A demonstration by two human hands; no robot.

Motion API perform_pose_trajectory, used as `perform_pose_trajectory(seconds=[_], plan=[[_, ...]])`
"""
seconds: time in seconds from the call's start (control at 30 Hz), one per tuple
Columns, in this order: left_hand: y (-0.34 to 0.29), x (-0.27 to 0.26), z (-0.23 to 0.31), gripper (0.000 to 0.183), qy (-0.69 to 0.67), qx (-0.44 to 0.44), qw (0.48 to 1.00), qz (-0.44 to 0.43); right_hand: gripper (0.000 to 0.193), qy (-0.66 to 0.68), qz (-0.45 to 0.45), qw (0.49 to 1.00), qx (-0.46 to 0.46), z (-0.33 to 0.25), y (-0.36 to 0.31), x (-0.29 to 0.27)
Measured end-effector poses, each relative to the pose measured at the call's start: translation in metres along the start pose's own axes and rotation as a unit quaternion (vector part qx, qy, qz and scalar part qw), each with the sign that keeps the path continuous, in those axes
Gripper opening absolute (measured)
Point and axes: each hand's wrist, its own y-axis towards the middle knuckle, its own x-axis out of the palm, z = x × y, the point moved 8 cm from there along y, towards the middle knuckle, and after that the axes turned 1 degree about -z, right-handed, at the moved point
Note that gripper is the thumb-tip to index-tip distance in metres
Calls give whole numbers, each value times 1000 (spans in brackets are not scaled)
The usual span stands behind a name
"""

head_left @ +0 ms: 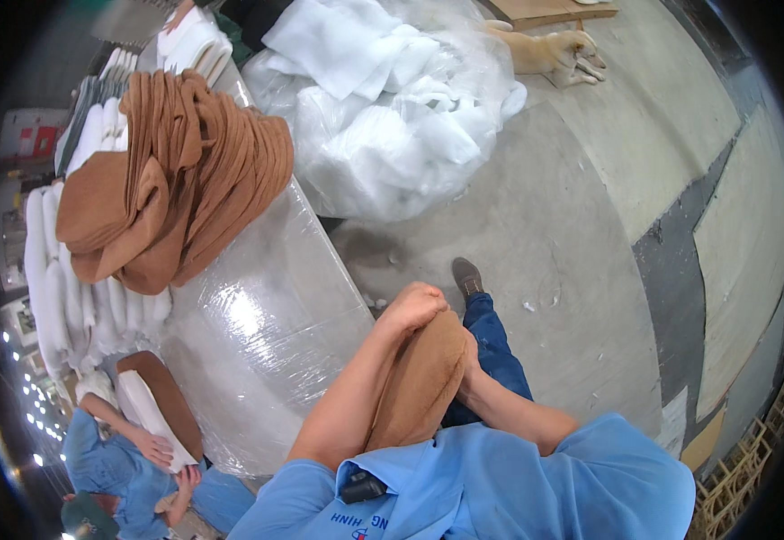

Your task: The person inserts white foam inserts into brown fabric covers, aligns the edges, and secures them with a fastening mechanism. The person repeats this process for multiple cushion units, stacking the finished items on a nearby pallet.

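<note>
A brown fabric cushion [422,382] stands on end against my body, its rounded end pointing away from me. My left hand [417,308] is closed in a fist at the far end of the cushion, gripping its edge. On the cushion's right side, my right hand [472,367] presses against and holds the edge; its fingers are mostly hidden behind the fabric. What fills the cushion cannot be seen.
At left, a plastic-wrapped table [270,297] carries a heap of brown fabric covers [203,171] and stacked white padding [54,279]. A large clear bag of white wadding [392,117] lies ahead. A dog [549,54] rests beyond it. At lower left, a co-worker [117,459] handles a brown-and-white cushion [153,414].
</note>
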Motion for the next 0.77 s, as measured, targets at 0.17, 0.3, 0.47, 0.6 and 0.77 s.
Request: perform_pose_trajectory(seconds=[0.17, 0.3, 0.47, 0.6, 0.77], plan=[[3, -15, -7, 20, -42, 26, 999, 14, 36, -21, 22, 999, 20, 10, 26, 3], [13, -15, -19, 18, -86, 17, 996, -11, 33, -78, -29, 996, -21, 22, 60, -16], [15, -19, -30, 14, -163, 11, 986, -20, 19, -410, -37, 907, -90, 23, 82, -32], [15, -29, -40, 16, -192, 6, 981, 31, 17, -462, -131, 873, -85, 9, 49, 23], [29, -41, -65, 22, -32, 41, 987, 150, 18, -414, -45, 909, 10, 8, 29, 40]])
